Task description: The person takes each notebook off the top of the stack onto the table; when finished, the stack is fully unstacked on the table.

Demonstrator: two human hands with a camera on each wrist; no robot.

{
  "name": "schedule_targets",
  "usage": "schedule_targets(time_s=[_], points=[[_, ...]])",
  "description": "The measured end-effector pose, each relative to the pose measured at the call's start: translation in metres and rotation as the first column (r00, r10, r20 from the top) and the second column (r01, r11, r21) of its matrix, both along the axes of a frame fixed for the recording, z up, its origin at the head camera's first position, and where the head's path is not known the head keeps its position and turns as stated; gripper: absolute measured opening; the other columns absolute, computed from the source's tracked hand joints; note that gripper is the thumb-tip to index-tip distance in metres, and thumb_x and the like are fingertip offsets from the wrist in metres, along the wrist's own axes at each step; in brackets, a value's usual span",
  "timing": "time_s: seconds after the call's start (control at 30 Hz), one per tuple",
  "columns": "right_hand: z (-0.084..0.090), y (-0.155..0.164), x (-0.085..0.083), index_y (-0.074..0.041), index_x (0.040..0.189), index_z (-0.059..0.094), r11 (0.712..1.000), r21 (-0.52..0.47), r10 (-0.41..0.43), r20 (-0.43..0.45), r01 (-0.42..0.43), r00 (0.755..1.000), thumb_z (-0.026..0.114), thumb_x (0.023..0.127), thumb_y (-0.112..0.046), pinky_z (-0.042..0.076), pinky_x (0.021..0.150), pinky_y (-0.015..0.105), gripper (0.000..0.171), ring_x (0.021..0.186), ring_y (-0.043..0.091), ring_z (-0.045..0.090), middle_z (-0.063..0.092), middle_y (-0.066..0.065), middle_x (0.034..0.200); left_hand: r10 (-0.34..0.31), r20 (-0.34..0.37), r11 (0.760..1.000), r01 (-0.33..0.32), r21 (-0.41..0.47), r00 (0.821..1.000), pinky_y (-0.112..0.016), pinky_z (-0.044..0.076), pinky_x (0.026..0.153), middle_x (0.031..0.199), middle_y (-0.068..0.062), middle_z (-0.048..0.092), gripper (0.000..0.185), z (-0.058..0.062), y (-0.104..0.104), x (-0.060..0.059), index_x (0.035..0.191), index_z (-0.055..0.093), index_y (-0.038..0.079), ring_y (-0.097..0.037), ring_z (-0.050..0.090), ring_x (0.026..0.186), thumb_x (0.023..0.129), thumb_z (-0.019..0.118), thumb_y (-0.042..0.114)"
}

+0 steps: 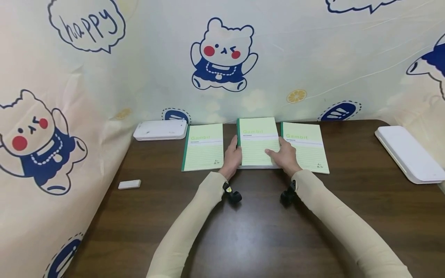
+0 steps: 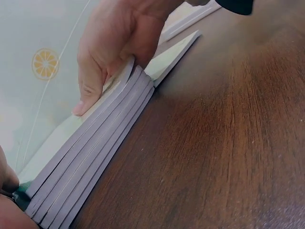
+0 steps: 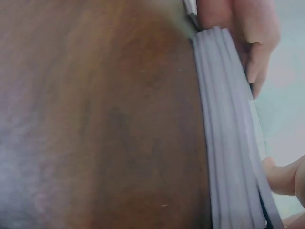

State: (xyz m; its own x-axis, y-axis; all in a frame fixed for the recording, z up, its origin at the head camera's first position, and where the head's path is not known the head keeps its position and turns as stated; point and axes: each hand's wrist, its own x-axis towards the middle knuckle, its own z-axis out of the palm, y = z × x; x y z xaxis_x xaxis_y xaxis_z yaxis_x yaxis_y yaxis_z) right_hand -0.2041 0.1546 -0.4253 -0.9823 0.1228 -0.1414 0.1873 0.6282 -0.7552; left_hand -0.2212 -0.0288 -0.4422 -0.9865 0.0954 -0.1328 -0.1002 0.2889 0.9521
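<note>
A stack of pale green lined notebooks [image 1: 259,141] with green spines lies between both hands, its pale page edges [image 2: 93,152] facing the person. My left hand [image 1: 232,157] rests against the spine side, thumb pointing forward along the edge; its other fingers are mostly hidden. My right hand [image 1: 286,156] grips the right side, thumb over the top cover and fingers at the edge. In the left wrist view the top notebook's corner lifts slightly under the right hand [image 2: 116,43]. Matching notebooks lie on the left [image 1: 204,148] and on the right [image 1: 305,148].
A white case [image 1: 160,130] is at the table's back left, with a small white block [image 1: 129,184] nearer on the left. Another long white case [image 1: 411,154] lies at the right edge. A printed cloth [image 1: 153,69] hangs behind the brown wooden table [image 1: 250,231].
</note>
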Motion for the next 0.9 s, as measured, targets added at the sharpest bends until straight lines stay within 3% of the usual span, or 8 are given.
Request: schedule_targets(time_s=[0.23, 0.33, 0.47, 0.53, 0.6, 0.67, 0.77, 0.9], points=[[0.004, 0.016, 0.003, -0.01, 0.138, 0.038, 0.999, -0.011, -0.054, -0.04, 0.053, 0.998, 0.063, 0.084, -0.018, 0.029, 0.102, 0.047, 0.06, 0.131, 0.034, 0.026, 0.034, 0.015, 0.141, -0.002, 0.011, 1.0, 0.002, 0.017, 1.0, -0.03, 0.011, 0.11, 0.152, -0.001, 0.01, 0.051, -0.005, 0.002, 0.003, 0.146, 0.013, 0.014, -0.012, 0.007, 0.137, 0.096, 0.024, 0.013], [0.006, 0.027, 0.006, -0.01, 0.13, 0.05, 0.994, -0.081, -0.07, -0.013, 0.068, 0.997, 0.061, 0.086, -0.017, 0.032, 0.1, 0.045, 0.045, 0.127, 0.033, 0.031, 0.036, 0.014, 0.14, 0.004, -0.001, 1.0, -0.004, 0.005, 1.0, -0.03, 0.01, 0.11, 0.152, -0.001, 0.01, 0.052, -0.007, 0.002, 0.003, 0.146, 0.013, 0.014, -0.012, 0.007, 0.137, 0.095, 0.024, 0.012], [0.008, 0.044, 0.008, -0.006, 0.121, 0.056, 0.972, -0.233, 0.012, 0.024, -0.007, 1.0, 0.055, 0.09, -0.016, 0.043, 0.084, 0.037, 0.033, 0.111, 0.029, 0.041, 0.035, 0.014, 0.138, 0.0, -0.006, 1.0, 0.0, -0.016, 1.0, -0.03, 0.01, 0.11, 0.152, 0.0, 0.01, 0.053, -0.009, 0.0, 0.002, 0.146, 0.012, 0.015, -0.011, 0.006, 0.137, 0.095, 0.024, 0.012], [0.008, 0.05, 0.01, -0.005, 0.117, 0.058, 0.96, -0.276, 0.044, 0.027, -0.035, 0.999, 0.055, 0.09, -0.015, 0.043, 0.07, 0.03, 0.029, 0.092, 0.028, 0.042, 0.036, 0.014, 0.136, -0.003, -0.001, 1.0, 0.003, -0.021, 1.0, -0.03, 0.01, 0.11, 0.152, 0.001, 0.009, 0.053, -0.01, 0.0, 0.002, 0.146, 0.012, 0.015, -0.011, 0.006, 0.137, 0.095, 0.024, 0.012], [0.008, 0.053, 0.011, -0.006, 0.115, 0.06, 0.96, -0.278, 0.047, 0.012, -0.042, 0.999, 0.055, 0.09, -0.014, 0.042, 0.062, 0.025, 0.027, 0.09, 0.023, 0.041, 0.038, 0.013, 0.134, -0.005, 0.006, 1.0, 0.005, -0.019, 1.0, -0.03, 0.01, 0.11, 0.151, 0.002, 0.009, 0.053, -0.01, -0.001, 0.003, 0.146, 0.012, 0.016, -0.011, 0.006, 0.137, 0.094, 0.024, 0.012], [0.009, 0.055, 0.013, -0.007, 0.114, 0.061, 0.957, -0.291, 0.009, -0.012, -0.012, 1.0, 0.056, 0.089, -0.013, 0.039, 0.056, 0.021, 0.027, 0.087, 0.018, 0.039, 0.041, 0.011, 0.132, -0.003, 0.009, 1.0, 0.003, -0.016, 1.0, -0.031, 0.01, 0.11, 0.151, 0.002, 0.01, 0.054, -0.011, 0.0, 0.003, 0.146, 0.013, 0.015, -0.011, 0.006, 0.137, 0.094, 0.025, 0.012], [0.017, 0.062, 0.017, -0.006, 0.115, 0.061, 0.929, -0.366, -0.07, -0.041, 0.05, 0.997, 0.057, 0.088, -0.011, 0.041, 0.051, 0.019, 0.028, 0.077, 0.009, 0.044, 0.045, 0.009, 0.126, -0.001, 0.002, 1.0, 0.001, -0.006, 1.0, -0.031, 0.01, 0.11, 0.151, 0.0, 0.01, 0.054, -0.011, -0.001, 0.003, 0.146, 0.013, 0.014, -0.012, 0.007, 0.137, 0.093, 0.026, 0.011], [0.039, 0.093, 0.026, -0.008, 0.117, 0.059, 0.912, -0.396, -0.155, -0.085, 0.11, 0.984, 0.061, 0.086, -0.013, 0.042, 0.045, 0.02, 0.031, 0.052, 0.004, 0.043, 0.046, 0.004, 0.119, 0.002, -0.013, 1.0, -0.002, -0.012, 1.0, -0.032, 0.01, 0.111, 0.152, -0.001, 0.01, 0.055, -0.007, -0.003, 0.003, 0.146, 0.012, 0.013, -0.013, 0.006, 0.137, 0.093, 0.026, 0.009]])
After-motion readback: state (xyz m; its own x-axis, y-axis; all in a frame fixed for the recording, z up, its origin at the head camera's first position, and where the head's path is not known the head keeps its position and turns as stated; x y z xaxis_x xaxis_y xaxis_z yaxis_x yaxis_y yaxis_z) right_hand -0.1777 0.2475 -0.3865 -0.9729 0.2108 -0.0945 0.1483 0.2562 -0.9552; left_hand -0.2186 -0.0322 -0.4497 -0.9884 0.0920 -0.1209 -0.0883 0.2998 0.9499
